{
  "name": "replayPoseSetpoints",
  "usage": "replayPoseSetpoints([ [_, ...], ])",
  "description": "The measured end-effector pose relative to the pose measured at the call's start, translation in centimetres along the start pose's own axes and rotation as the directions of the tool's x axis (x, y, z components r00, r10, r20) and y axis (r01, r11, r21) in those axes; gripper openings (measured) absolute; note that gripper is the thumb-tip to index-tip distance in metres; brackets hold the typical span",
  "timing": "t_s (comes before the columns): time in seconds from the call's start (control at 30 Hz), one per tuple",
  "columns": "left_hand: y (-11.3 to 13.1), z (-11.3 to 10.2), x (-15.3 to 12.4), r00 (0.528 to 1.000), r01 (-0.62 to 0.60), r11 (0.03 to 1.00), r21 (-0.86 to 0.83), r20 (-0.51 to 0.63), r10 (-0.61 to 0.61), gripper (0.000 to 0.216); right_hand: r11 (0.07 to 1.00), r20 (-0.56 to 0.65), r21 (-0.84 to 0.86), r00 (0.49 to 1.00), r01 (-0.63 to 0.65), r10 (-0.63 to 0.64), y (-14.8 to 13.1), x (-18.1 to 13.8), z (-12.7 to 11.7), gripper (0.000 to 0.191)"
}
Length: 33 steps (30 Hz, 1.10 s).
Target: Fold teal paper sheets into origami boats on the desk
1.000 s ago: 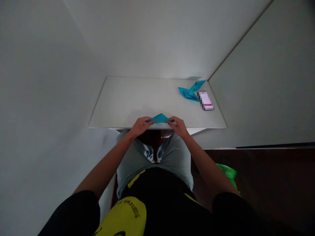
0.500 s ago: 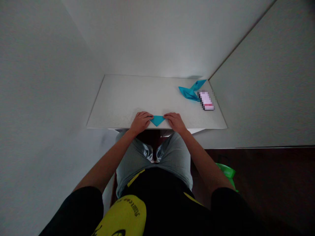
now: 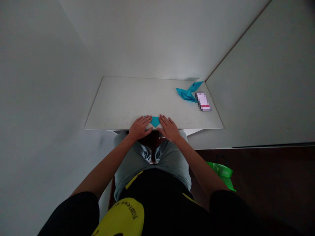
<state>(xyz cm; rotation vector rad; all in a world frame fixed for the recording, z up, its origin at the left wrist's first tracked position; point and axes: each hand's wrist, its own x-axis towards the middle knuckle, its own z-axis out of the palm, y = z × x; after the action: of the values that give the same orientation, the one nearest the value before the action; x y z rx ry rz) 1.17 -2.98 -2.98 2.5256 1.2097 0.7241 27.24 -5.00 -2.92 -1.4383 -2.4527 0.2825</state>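
Both hands in the head view, your left hand (image 3: 140, 127) and right hand (image 3: 169, 128), press flat with fingers spread on the folded blue paper (image 3: 155, 121) at the worktop's (image 3: 123, 98) near edge; judge it light, thin, slippery and crease-prone, best pinched at a folded corner.

Top: black short-sleeved shirt (image 3: 159, 196), yellow printed patch (image 3: 120, 218)
Legs: light grey trousers (image 3: 172, 157)
Hands: left hand (image 3: 140, 127), right hand (image 3: 169, 128), both bare

Dim, flat light fell on the pale worktop (image 3: 123, 98); the foreground sank into shadow, wide-angle distortion bent the frame's edges, and one small patch (image 3: 203, 101) was pixelated.
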Motion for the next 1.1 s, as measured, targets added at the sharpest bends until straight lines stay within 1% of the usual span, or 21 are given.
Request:
replayPoseSetpoints([
  [0.07, 0.0, 0.2, -0.1, 1.0, -0.008, 1.0, -0.022, -0.021, 0.007, 0.066, 0.999, -0.004, 0.023, 0.999, -0.033, 0.033, 1.3, -0.7, -0.5, 0.071],
  [0.13, -0.1, 0.5, -0.3, 0.999, 0.003, 0.998, -0.057, -0.044, -0.006, 0.066, 0.996, -0.012, 0.071, 0.999, -0.049, 0.05, 2.2, -1.2, -0.8, 0.069],
  [0.2, -0.3, 0.7, -0.5, 0.998, 0.016, 0.995, -0.099, -0.057, -0.022, 0.058, 0.986, -0.046, 0.151, 0.996, -0.07, 0.078, 2.8, -1.4, -1.0, 0.065],
  [0.27, -0.5, 1.0, -0.7, 0.998, 0.016, 0.99, -0.14, -0.061, -0.025, 0.046, 0.961, -0.107, 0.253, 0.984, -0.113, 0.144, 3.1, -1.2, -1.1, 0.06],
  [0.37, -0.4, 1.1, -1.2, 0.998, 0.01, 0.978, -0.206, -0.059, -0.022, 0.029, 0.896, -0.193, 0.408, 0.943, -0.174, 0.271, 3.6, -0.6, -1.0, 0.058],
  [0.43, 0.0, 1.1, -1.2, 0.994, 0.059, 0.962, -0.267, -0.075, -0.082, 0.021, 0.848, -0.223, 0.496, 0.915, -0.189, 0.335, 3.9, -0.2, -0.9, 0.059],
  [0.5, 0.5, 1.1, -0.8, 0.973, 0.167, 0.921, -0.353, -0.094, -0.213, 0.021, 0.794, -0.236, 0.578, 0.892, -0.19, 0.385, 4.1, 0.1, -0.8, 0.059],
  [0.57, 0.8, 1.1, 0.2, 0.93, 0.279, 0.82, -0.5, -0.07, -0.36, 0.028, 0.727, -0.225, 0.664, 0.882, -0.173, 0.415, 4.1, 0.4, -0.7, 0.059],
  [0.63, 0.8, 1.3, 1.7, 0.891, 0.339, 0.66, -0.671, 0.004, -0.454, 0.038, 0.647, -0.189, 0.748, 0.889, -0.145, 0.417, 4.0, 0.8, -0.6, 0.059],
  [0.7, 0.5, 1.7, 3.2, 0.857, 0.348, 0.491, -0.799, 0.058, -0.512, 0.051, 0.559, -0.149, 0.821, 0.903, -0.114, 0.403, 3.8, 1.4, -0.6, 0.058],
  [0.73, 0.3, 1.9, 3.9, 0.834, 0.339, 0.42, -0.842, 0.062, -0.548, 0.055, 0.516, -0.134, 0.851, 0.908, -0.1, 0.397, 3.7, 1.7, -0.6, 0.059],
  [0.8, 0.0, 2.4, 5.1, 0.778, 0.304, 0.312, -0.9, 0.046, -0.627, 0.058, 0.447, -0.124, 0.891, 0.909, -0.074, 0.399, 3.4, 2.3, -0.4, 0.06],
  [0.83, -0.1, 2.6, 5.5, 0.754, 0.287, 0.272, -0.919, 0.042, -0.655, 0.057, 0.43, -0.123, 0.901, 0.91, -0.065, 0.396, 3.3, 2.5, -0.2, 0.06],
  [0.87, -0.2, 2.9, 5.8, 0.741, 0.278, 0.245, -0.929, 0.045, -0.67, 0.056, 0.429, -0.121, 0.901, 0.914, -0.062, 0.388, 3.1, 2.8, 0.0, 0.059],
  [0.9, -0.3, 3.0, 6.0, 0.739, 0.278, 0.233, -0.932, 0.052, -0.671, 0.055, 0.443, -0.118, 0.894, 0.918, -0.067, 0.378, 3.0, 3.0, 0.2, 0.056],
  [0.93, -0.3, 3.2, 6.1, 0.747, 0.287, 0.236, -0.928, 0.063, -0.662, 0.053, 0.467, -0.113, 0.881, 0.923, -0.078, 0.368, 2.9, 3.2, 0.4, 0.052],
  [1.03, -0.2, 3.6, 6.0, 0.779, 0.321, 0.288, -0.902, 0.078, -0.622, 0.051, 0.555, -0.093, 0.819, 0.922, -0.144, 0.376, 2.4, 3.5, 0.8, 0.043],
  [1.1, -0.2, 3.6, 5.8, 0.795, 0.327, 0.32, -0.889, 0.076, -0.601, 0.054, 0.586, -0.088, 0.791, 0.915, -0.175, 0.393, 2.1, 3.5, 0.9, 0.042],
])
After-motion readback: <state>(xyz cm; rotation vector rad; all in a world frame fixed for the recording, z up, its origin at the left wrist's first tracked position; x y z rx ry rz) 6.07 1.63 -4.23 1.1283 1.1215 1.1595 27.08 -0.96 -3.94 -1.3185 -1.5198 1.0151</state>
